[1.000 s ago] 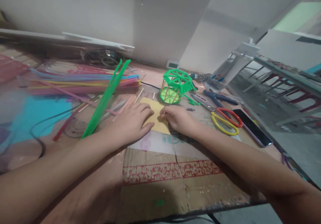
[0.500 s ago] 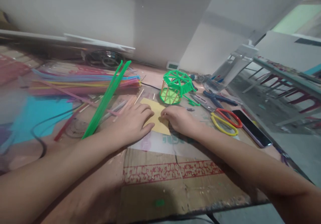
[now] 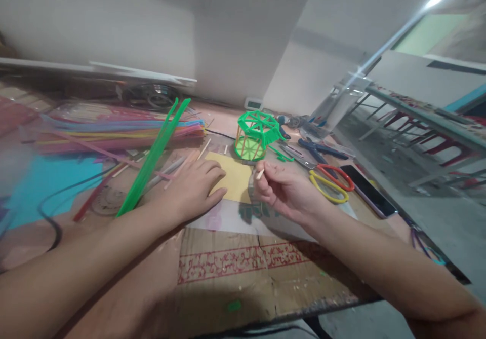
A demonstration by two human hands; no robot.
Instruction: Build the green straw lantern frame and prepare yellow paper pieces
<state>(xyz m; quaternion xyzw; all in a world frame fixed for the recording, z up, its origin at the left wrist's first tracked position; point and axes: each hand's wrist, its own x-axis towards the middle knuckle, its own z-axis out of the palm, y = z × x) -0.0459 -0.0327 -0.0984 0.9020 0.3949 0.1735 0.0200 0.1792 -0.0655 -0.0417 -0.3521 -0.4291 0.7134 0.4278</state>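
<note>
Fingers spread, my left hand (image 3: 197, 189) lies flat over the left edge of a yellow sheet of paper (image 3: 233, 179). My right hand (image 3: 283, 189) is raised just right of that sheet, pinching a short pale wooden stick (image 3: 260, 174) between thumb and fingers. A white printed sheet (image 3: 228, 218) lies under the yellow one. Behind the paper stands a small green frame model (image 3: 258, 134), with wooden posts between its green spoked base and top. Green pipe cleaners (image 3: 152, 159) slant up beside my left forearm.
Scissors with red and yellow handles (image 3: 330, 182), blue-handled pliers (image 3: 322, 149) and a phone (image 3: 368, 192) lie to the right. Bundled coloured pipe cleaners (image 3: 125, 134) and a blue sheet (image 3: 53, 184) are at left. A small white digital device (image 3: 253, 104) stands by the wall.
My right hand has lifted off the yellow paper and turned, showing the short stick in its pinch. My left hand stays on the paper. The view has shifted slightly.
</note>
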